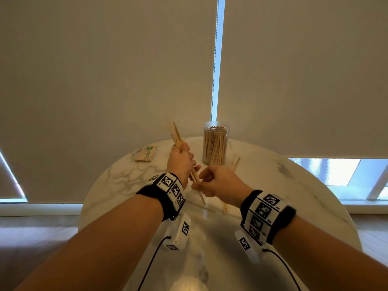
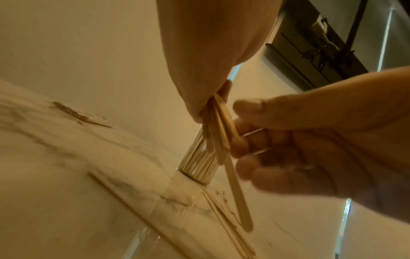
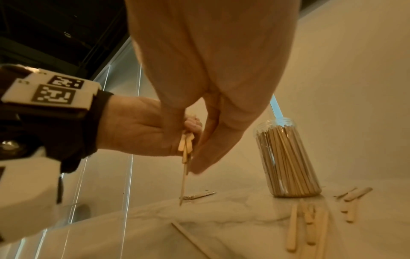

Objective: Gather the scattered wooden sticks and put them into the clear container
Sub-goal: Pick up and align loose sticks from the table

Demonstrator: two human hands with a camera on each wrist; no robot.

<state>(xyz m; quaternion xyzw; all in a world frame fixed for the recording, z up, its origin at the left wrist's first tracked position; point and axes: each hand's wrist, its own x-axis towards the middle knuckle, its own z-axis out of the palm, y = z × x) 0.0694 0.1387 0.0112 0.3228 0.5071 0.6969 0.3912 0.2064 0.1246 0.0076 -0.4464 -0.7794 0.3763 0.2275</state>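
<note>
My left hand point(image 1: 182, 157) grips a bundle of flat wooden sticks point(image 1: 176, 133) above the marble table; their tops fan upward and their lower ends point(image 2: 218, 133) poke out below the fist. My right hand point(image 1: 202, 181) is at those lower ends, thumb and curled fingers pinching one long stick point(image 2: 238, 196) that hangs lower than the others. The clear container point(image 1: 215, 143) stands upright just behind both hands, lidless and packed with sticks point(image 3: 286, 157). Several loose sticks point(image 3: 310, 224) lie flat on the table in front of the container and to its right point(image 1: 235, 162).
A wrapped packet of thin sticks point(image 1: 147, 153) lies at the far left of the round marble table point(image 1: 294, 198). More loose sticks point(image 1: 224, 206) lie under my right hand. Roller blinds and a window are behind the table; the floor drops away on both sides.
</note>
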